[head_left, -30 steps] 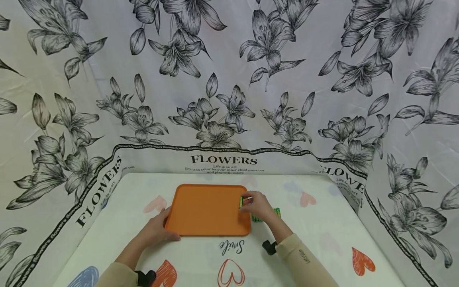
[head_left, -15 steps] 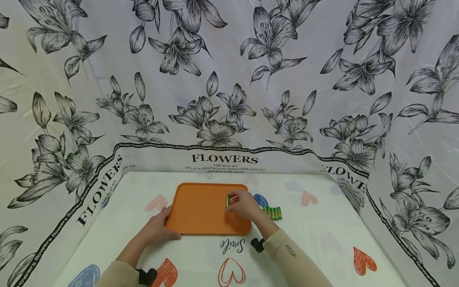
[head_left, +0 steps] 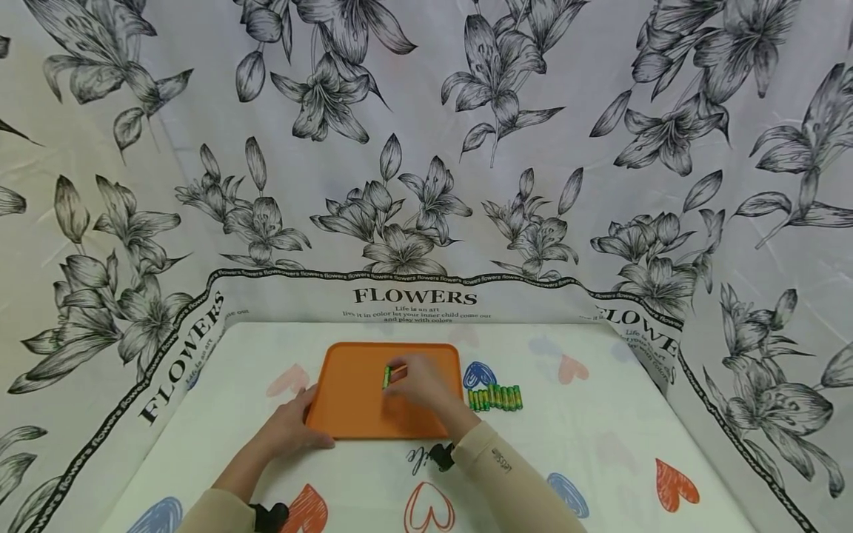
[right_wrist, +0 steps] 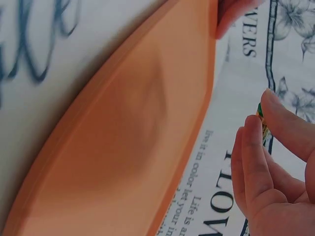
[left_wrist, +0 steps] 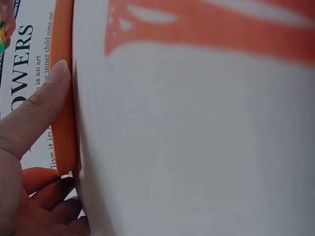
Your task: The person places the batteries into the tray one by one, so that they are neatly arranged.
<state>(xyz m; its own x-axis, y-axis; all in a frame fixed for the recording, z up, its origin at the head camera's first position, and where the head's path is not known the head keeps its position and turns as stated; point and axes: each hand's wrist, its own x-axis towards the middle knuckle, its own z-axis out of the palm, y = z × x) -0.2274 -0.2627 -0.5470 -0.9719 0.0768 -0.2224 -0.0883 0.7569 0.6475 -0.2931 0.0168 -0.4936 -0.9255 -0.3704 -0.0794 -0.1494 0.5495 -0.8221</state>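
In the head view, my right hand is over the middle of an orange tray. It pinches a small green battery upright between thumb and fingertips, above the tray's bare surface. The right wrist view shows the end of that battery between thumb and index finger; the fingers hide most of it. At the tray's near left corner, my left hand holds the rim. In the left wrist view, its thumb lies along one side of the tray while the other fingers curl at the corner.
To the right of the tray, several green batteries lie side by side in a row. The white tablecloth has printed hearts and lettering. A floral curtain hangs behind and on both sides of the table.
My right hand has moved left with the battery, from the tray's right edge to above its middle, uncovering the row of batteries. My left hand has stayed at the corner.
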